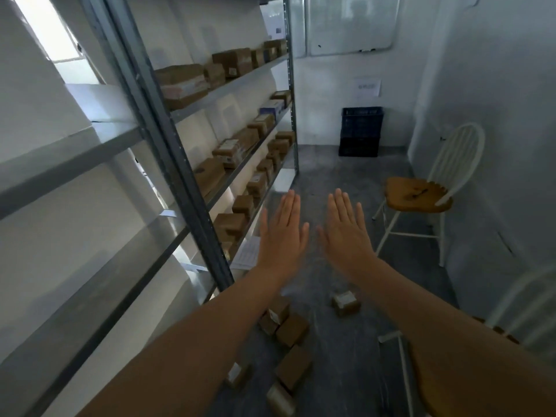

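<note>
I hold my left hand [282,236] and right hand [346,236] out flat in front of me, backs up, fingers straight and close together. The two hands are side by side with a narrow gap between them, and neither grips anything. Below my forearms, small cardboard boxes [291,329] lie scattered on the grey floor [346,182], and a single box [346,303] sits apart near my right wrist. Metal shelving [192,164] on my left carries brown parcels [183,84]. A white chair [419,195] with a wooden seat stands on the right, and a dark crate [361,130] stands against the far wall.
</note>
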`<action>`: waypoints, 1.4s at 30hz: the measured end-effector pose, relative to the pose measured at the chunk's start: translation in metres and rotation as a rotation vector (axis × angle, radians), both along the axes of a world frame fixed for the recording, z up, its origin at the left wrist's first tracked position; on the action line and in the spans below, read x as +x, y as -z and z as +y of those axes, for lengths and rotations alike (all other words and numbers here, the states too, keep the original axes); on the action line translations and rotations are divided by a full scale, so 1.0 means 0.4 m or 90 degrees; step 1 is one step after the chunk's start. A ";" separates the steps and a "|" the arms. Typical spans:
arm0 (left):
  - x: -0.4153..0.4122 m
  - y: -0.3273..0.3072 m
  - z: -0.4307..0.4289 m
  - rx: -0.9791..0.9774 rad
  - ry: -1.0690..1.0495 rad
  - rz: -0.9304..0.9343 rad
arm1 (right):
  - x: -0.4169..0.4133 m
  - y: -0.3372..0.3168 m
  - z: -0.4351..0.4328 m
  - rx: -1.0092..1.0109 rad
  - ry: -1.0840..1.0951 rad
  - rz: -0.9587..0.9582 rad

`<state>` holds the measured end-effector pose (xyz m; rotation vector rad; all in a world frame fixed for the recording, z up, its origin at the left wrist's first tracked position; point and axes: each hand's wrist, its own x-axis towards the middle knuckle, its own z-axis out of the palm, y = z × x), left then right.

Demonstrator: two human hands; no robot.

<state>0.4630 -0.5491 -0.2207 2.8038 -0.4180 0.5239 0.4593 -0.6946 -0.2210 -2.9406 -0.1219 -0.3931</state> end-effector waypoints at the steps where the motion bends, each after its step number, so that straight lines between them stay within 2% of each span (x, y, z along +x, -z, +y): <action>1: 0.003 0.008 -0.026 0.006 0.010 0.005 | 0.000 0.003 -0.021 0.006 0.009 0.010; 12: 0.108 0.071 -0.236 0.026 0.121 0.052 | 0.036 0.029 -0.241 0.028 0.129 0.005; 20: 0.293 0.051 -0.272 -0.039 0.148 0.054 | 0.180 0.018 -0.318 -0.026 0.175 0.016; 28: 0.463 0.121 -0.174 -0.064 0.066 0.113 | 0.376 0.022 -0.257 -0.076 0.139 0.050; 33: 0.532 0.166 -0.149 -0.078 0.036 0.136 | 0.461 0.068 -0.232 -0.054 0.103 0.088; 42: 0.649 0.228 -0.307 -0.008 0.048 0.158 | 0.621 0.143 -0.377 -0.001 0.053 0.127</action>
